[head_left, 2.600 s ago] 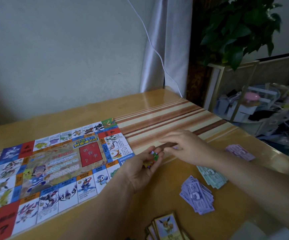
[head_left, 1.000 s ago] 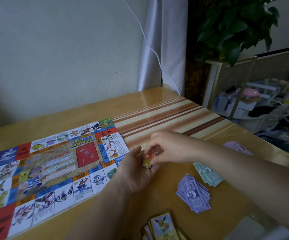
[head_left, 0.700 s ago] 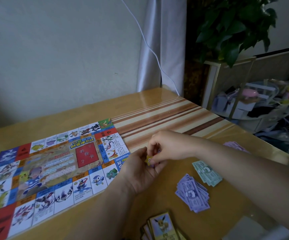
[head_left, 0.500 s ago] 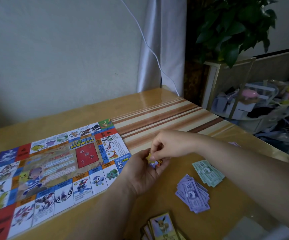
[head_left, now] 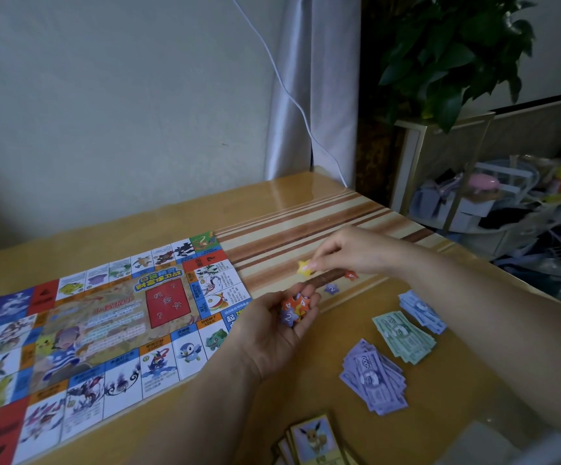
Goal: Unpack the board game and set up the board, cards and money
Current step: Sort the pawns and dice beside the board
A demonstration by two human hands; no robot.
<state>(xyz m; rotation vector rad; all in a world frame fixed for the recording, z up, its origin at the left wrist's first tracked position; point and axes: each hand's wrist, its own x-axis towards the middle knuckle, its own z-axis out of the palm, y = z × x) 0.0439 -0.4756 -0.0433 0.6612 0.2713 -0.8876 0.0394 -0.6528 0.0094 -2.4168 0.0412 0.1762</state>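
The paper game board lies flat on the left of the wooden table. My left hand is cupped palm up beside the board's right edge and holds several small numbered star tokens, orange and purple. My right hand hovers just beyond it and pinches one yellow star token. On the table below lie a purple star token and a red star token. Stacks of play money lie to the right: purple notes, green notes and blue-purple notes. A card pile sits at the bottom edge.
A wall stands behind the table, with a curtain and a white cable at the back corner. A potted plant and a cluttered glass shelf stand beyond the table's right edge.
My right hand took a yellow star token out of my left hand and lifted it away toward the striped part of the table. My left hand stayed put with the other tokens.
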